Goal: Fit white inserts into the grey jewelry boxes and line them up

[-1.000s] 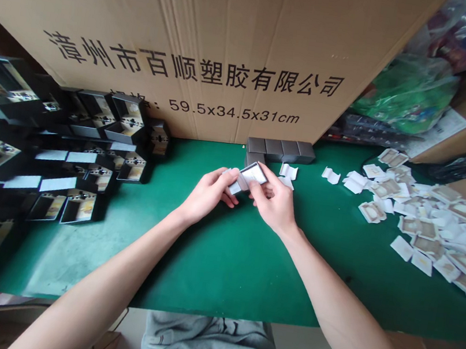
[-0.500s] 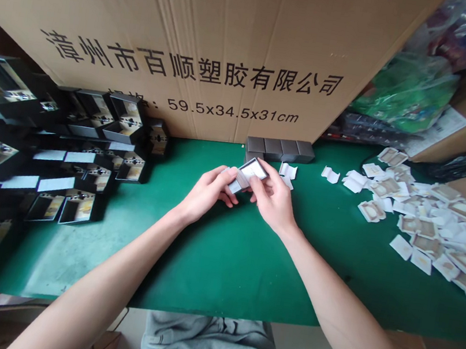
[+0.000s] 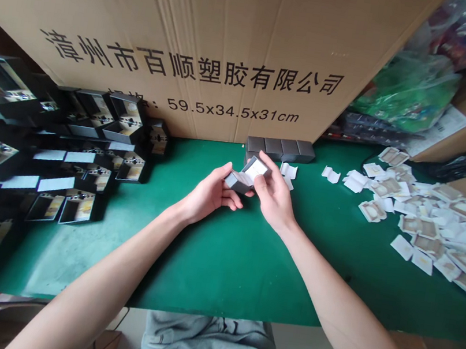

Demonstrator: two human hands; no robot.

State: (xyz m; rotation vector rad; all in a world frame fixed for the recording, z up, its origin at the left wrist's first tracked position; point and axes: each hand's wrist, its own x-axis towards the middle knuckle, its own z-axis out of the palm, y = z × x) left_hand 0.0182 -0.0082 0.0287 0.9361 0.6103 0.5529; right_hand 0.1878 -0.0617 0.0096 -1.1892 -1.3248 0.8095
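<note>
Small box [image 3: 239, 185]: since half a second ago it has tipped up between the hands, so a dark side wall now faces the wearer; it hangs open above the middle of the worktop [image 3: 221, 278], its white-lined half [image 3: 257, 167] toward the right.
Left hand [image 3: 206, 194]: the thumb has slid from the lining out to the box's left corner; the other fingers curl below, so the box is held mostly by its edge.
Right hand [image 3: 276, 198]: gripping the white-lined half, thumb on the near side, index finger along the far edge.
Edge hold: with the left thumb only at a corner, the box could twist or slip if the right fingers relax.
Lining: a thumb pressing on the white surface could, I judge, dent or mark it; whether it is loose cannot be told.
Hinge: prying the halves too far apart might strain the fold between them.
Closed boxes [image 3: 280, 148]: these stand just beyond the right hand, with loose white inserts [image 3: 288, 174] beside them; a careless knuckle could knock either askew.
</note>
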